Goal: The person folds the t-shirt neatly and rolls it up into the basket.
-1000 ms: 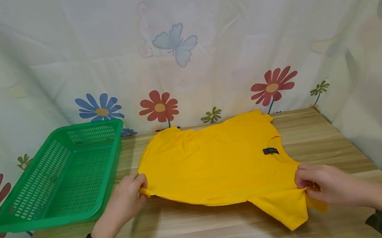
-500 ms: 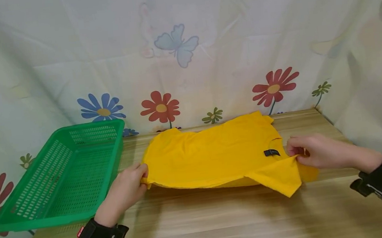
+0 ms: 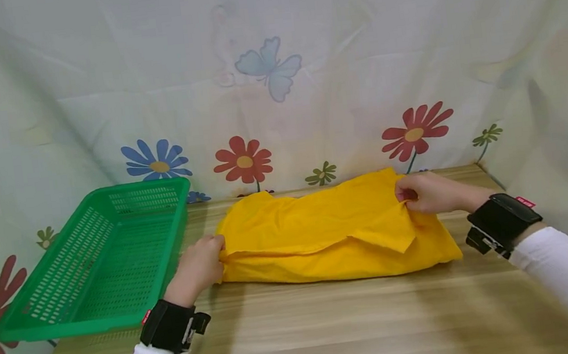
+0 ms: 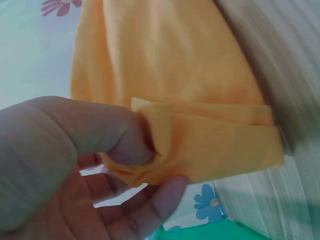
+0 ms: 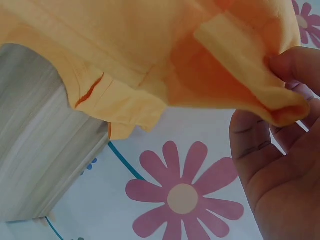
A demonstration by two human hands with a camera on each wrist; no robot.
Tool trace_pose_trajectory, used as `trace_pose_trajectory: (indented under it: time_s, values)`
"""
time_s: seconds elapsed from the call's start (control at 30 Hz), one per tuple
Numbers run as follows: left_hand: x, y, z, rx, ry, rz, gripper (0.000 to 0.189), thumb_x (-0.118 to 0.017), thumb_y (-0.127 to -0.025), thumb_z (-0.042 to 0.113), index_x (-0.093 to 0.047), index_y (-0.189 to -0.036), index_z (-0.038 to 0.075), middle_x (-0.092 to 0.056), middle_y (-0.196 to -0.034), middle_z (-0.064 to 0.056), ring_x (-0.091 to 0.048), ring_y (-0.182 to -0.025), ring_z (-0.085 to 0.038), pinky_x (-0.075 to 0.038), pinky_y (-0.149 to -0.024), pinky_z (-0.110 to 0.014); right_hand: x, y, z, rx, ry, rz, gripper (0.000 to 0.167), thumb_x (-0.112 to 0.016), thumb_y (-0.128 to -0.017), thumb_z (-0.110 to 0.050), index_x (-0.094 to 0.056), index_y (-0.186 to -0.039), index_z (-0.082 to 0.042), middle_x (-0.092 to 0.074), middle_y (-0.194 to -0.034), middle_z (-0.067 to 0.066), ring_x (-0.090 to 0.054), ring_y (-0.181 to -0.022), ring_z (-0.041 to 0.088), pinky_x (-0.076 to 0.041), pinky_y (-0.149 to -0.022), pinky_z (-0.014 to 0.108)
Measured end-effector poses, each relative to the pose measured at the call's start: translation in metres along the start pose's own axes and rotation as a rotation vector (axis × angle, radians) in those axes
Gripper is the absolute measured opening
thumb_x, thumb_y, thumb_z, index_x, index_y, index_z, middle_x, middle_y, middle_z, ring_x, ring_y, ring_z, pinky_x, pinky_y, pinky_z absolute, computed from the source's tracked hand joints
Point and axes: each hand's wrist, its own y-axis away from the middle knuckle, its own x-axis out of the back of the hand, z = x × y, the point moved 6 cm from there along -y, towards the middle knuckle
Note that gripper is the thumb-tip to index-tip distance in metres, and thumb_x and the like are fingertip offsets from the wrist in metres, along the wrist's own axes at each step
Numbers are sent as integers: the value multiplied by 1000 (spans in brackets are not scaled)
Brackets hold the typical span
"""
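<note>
A yellow T-shirt [image 3: 311, 226] lies across the table, its near side lifted and folded back over the rest. My left hand [image 3: 201, 268] pinches the hem at the left end; in the left wrist view the thumb presses layered hem cloth [image 4: 225, 145] against the fingers. At the right, my right hand [image 3: 430, 192] pinches the edge of the shirt by a sleeve, and the right wrist view shows that sleeve opening [image 5: 220, 75] hanging from thumb and fingers. The collar tag is hidden under the folded cloth in the head view.
A green plastic basket [image 3: 121, 321] with perforated walls stands left of the shirt, close to my left forearm. Wood-grain table [image 3: 323, 336] stretches in front of the shirt. A flowered curtain [image 3: 277, 119] hangs behind and at both sides.
My right hand has moved away from me and leftward, carrying the near sleeve edge over the shirt. The left hand has shifted slightly with the hem. The collar tag has become covered.
</note>
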Motion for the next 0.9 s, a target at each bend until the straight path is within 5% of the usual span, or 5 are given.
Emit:
trace_pose_trajectory:
  time_s: [0.27, 0.6, 0.9]
  values:
    - [-10, -19, -6, 48, -16, -126, 19, -64, -79, 0, -59, -97, 3, -59, -89, -11, -54, -77, -25, -48, -71, -41, -17, -24, 25, -106, -66, -49, 12, -67, -84, -7, -57, -90, -6, -51, -78, 2, -48, -70, 16, -45, -67, 29]
    - [-5, -30, -14, 171, -108, 71, 38, -62, -86, 9, -52, -121, -4, -51, -113, -24, -54, -97, -40, -49, -77, -52, -34, -36, 41, -100, 51, 66, 34, -67, -83, -8, -58, -116, -1, -57, -109, 19, -52, -97, 33, -46, -89, 51]
    - [-5, -17, 0, 90, -126, 65, 45, -66, -87, 24, -53, -123, 0, -53, -114, -22, -54, -95, -38, -50, -75, -51, -37, -23, 29, -84, 72, 71, 35, -69, -83, -10, -59, -117, -5, -55, -113, 17, -53, -94, 30, -49, -86, 47]
